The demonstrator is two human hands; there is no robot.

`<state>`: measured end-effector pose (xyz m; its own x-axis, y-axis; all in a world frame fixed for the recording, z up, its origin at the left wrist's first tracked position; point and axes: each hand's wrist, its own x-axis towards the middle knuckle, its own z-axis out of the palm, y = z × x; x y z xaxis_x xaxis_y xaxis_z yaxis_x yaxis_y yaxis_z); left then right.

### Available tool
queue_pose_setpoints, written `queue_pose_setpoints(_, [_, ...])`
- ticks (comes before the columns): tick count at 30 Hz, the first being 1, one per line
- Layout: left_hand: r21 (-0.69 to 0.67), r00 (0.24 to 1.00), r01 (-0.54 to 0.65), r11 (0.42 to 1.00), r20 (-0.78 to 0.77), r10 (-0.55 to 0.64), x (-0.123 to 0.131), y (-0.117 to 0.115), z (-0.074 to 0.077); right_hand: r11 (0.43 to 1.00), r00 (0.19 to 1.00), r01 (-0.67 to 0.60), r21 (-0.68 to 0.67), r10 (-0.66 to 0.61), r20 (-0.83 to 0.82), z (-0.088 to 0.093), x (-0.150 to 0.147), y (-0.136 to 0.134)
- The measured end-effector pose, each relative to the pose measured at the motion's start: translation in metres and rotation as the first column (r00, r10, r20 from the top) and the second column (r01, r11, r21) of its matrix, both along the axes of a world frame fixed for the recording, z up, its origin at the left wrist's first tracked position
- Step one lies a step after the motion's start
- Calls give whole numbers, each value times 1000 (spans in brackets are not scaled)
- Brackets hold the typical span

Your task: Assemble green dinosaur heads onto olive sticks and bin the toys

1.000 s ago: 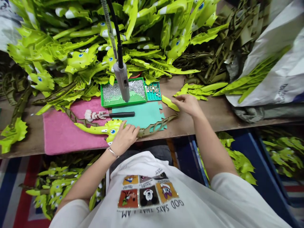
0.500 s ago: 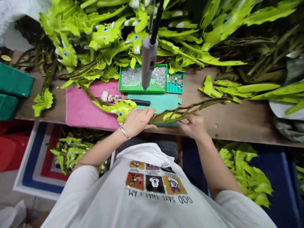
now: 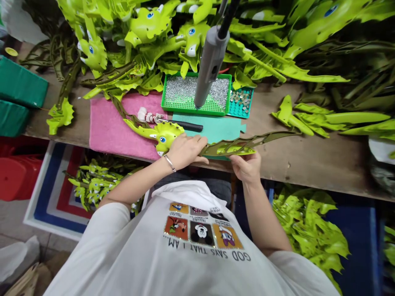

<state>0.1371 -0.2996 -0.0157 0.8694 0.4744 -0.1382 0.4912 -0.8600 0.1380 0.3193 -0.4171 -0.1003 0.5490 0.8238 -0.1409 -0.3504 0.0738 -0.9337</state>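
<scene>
A yellow-green plastic dinosaur toy [image 3: 165, 136] with a blue eye and white horns lies across the table's front edge. My left hand [image 3: 188, 150] is closed over its body, just behind the frilled head. From under that hand a long dark olive piece [image 3: 274, 137] with cut-out openings stretches right. A bright green strip [image 3: 239, 149] lies along it, and my right hand [image 3: 247, 166] pinches this strip from below, thumb and fingers together. A grey pen-shaped electric screwdriver [image 3: 211, 65] hangs above the table. Behind my left hand rests a black-handled tool [image 3: 188, 125], its other end by white wrapped lumps.
A green basket [image 3: 197, 110] holds many small silvery screws. Beside it, a teal tray [image 3: 240, 102] carries small round metal pieces. A pink cloth [image 3: 108, 127] and a green mat [image 3: 212, 127] lie on the table. Dinosaur parts [image 3: 151, 24] are heaped behind; more fill containers below.
The view has shifted slightly. My right hand has moved closer in along the toy, and the bright green strip now lies more visibly along the olive piece. My left hand keeps its hold.
</scene>
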Motion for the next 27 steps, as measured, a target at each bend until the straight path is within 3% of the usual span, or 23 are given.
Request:
queue_pose_setpoints(10, [7, 1000, -6, 1000, -9, 6, 6, -1, 4, 992, 990, -122, -16, 121, -66, -2, 11, 0])
queue_pose_setpoints(18, [-21, 994, 2, 1000, -112, -4, 14, -6, 4, 995, 993, -89, -45, 85, -77, -5, 9, 1])
queue_pose_setpoints(27, [-27, 993, -39, 999, -115, 35, 18, -7, -9, 992, 995, -99, -85, 99, 5, 15, -2, -4])
